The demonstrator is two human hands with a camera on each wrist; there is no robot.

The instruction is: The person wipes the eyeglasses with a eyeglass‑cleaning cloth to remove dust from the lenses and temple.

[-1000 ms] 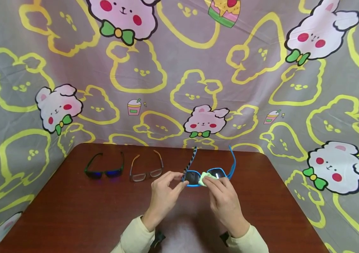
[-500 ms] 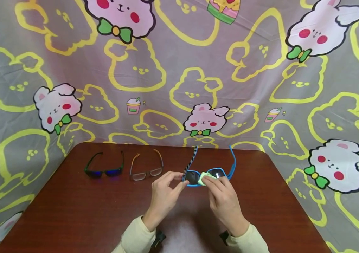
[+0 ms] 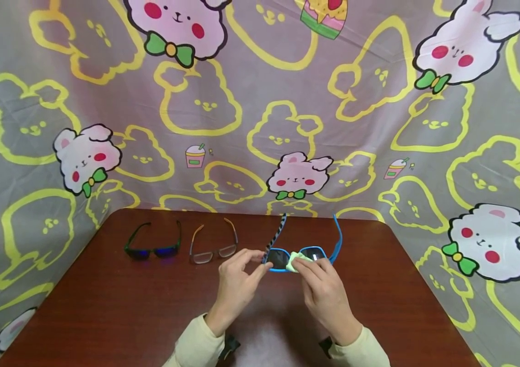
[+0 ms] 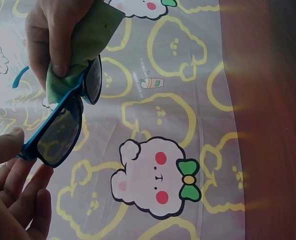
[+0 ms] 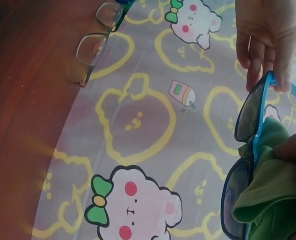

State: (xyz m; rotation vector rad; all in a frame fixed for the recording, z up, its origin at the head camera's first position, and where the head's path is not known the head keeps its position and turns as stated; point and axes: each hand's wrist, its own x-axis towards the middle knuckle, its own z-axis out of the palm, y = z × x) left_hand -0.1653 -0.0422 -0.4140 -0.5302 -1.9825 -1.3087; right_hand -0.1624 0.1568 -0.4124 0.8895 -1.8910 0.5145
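Blue-framed sunglasses (image 3: 279,259) with dark lenses are held up over the table, temples unfolded and pointing away. My left hand (image 3: 238,285) pinches their left hinge corner between thumb and fingers, beside the black-striped temple. In my right hand (image 3: 328,295) a light green cloth (image 3: 294,262) is pinched against the frame around the nose bridge. The left wrist view shows the cloth (image 4: 70,82) folded over the frame's top edge, with the right thumb pressing it. From the right wrist, the cloth (image 5: 270,200) covers part of the nearer lens.
To the left on the brown table (image 3: 127,306) stand clear eyeglasses (image 3: 214,253) with orange-tipped temples. Farther left are dark green-framed sunglasses (image 3: 152,252) with blue lenses. A cartoon-printed curtain (image 3: 223,112) surrounds the back and sides of the table.
The head view shifts slightly. Both hands keep their hold, and the sunglasses and cloth stay almost in the same place.
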